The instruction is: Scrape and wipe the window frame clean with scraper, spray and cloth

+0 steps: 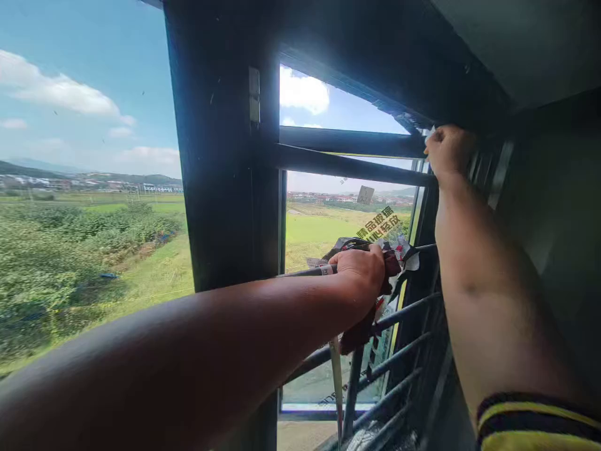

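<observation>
My left hand [359, 269] is closed at a dark horizontal bar [303, 273], with a crumpled bundle of dark and white peeled film [397, 257] bunched against it. More of the bundle hangs below the hand, and a long pale strip [337, 376] dangles from it. Up at the top right corner of the window frame [347, 141], my right hand [448, 150] is closed in a pinch. A small white scrap of film [430, 133] shows at its fingertips. Its other fingers are partly hidden.
Dark metal railing bars [394, 360] cross the lower window. A thick dark post [225, 156] stands left of it. The glass pane [323, 219] carries printed lettering and a small sticker [365, 195]. A dark wall [558, 207] rises at right; fields lie outside.
</observation>
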The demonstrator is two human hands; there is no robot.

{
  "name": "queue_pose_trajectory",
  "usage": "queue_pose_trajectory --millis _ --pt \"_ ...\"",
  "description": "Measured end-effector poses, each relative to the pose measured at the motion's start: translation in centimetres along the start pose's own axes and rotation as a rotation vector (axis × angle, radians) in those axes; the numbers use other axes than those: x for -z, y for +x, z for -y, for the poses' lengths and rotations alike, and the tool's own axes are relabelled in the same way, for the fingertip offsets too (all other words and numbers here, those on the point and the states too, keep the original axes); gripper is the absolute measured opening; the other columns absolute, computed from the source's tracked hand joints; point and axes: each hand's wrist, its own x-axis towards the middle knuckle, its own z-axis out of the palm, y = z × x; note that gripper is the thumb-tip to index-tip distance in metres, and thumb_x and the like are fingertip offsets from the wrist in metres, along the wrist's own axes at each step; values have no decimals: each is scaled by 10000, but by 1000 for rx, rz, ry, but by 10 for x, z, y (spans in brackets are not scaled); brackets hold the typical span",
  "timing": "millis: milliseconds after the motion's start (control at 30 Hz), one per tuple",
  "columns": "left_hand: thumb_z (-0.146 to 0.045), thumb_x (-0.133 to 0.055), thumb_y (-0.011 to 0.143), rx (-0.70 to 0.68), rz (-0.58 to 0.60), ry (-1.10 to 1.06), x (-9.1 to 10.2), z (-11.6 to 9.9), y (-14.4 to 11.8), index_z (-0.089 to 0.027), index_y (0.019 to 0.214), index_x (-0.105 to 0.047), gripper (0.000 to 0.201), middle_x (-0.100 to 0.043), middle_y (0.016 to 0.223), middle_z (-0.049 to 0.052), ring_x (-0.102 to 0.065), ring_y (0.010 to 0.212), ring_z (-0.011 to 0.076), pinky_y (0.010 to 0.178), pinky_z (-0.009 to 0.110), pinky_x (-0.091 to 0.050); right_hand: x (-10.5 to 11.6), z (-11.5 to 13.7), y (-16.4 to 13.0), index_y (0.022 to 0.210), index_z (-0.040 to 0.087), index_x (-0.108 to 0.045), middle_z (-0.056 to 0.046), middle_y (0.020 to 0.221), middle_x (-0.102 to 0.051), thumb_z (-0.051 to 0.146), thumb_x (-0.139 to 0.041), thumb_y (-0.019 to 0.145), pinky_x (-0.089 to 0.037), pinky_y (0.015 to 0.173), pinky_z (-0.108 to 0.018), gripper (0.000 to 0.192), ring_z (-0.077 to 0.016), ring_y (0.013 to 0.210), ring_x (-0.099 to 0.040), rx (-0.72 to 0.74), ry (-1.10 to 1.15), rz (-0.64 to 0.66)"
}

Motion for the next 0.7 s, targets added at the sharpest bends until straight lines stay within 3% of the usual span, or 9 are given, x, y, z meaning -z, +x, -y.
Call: queue_pose_trajectory --millis 100,167,300,433,567,700 --pt "-295 -582 819 -1 -14 -6 1 1 -4 -87 1249 -417 505 -632 859 168 -633 860 408 638 552 -517 39 2 -39 947 71 -677 -139 804 -690 196 -446 825 -347 637 -242 290 -121 671 -585 6 -31 -229" --pt "-325 -628 786 0 -20 -13 1 2 -4 -86 1234 -423 548 -638 863 175 -635 843 409 638 556 -513 66 4 -78 911 92 -677 -117 809 -677 175 -477 804 -360 671 -249 241 -144 736 -589 108 -55 -218" --pt "-357 -670 747 -25 -44 -12 -1 5 -2 -82 1231 -419 611 -642 883 189 -635 829 413 649 580 -497 98 20 -174 750 164 -664 -56 765 -625 141 -516 782 -382 679 -261 153 -161 732 -555 324 -73 119" --pt "-332 -670 741 -42 -84 -23 -4 6 1 -70 1230 -417 610 -647 881 201 -630 839 418 668 595 -481 88 37 -238 789 169 -660 -71 805 -616 160 -474 836 -420 755 -283 192 -180 815 -548 384 93 337" --pt "-292 -625 768 -72 -80 -55 -5 5 0 -51 1231 -416 563 -645 916 228 -621 857 431 686 624 -459 92 34 -241 879 157 -685 -82 903 -634 178 -480 826 -446 798 -293 213 -179 872 -567 330 254 523" --pt "-219 -602 773 -67 -83 -75 -4 4 0 -52 1254 -407 545 -641 945 232 -613 884 430 685 628 -454 93 33 -191 939 152 -693 -51 860 -657 214 -458 828 -451 784 -301 266 -166 810 -589 99 274 451"
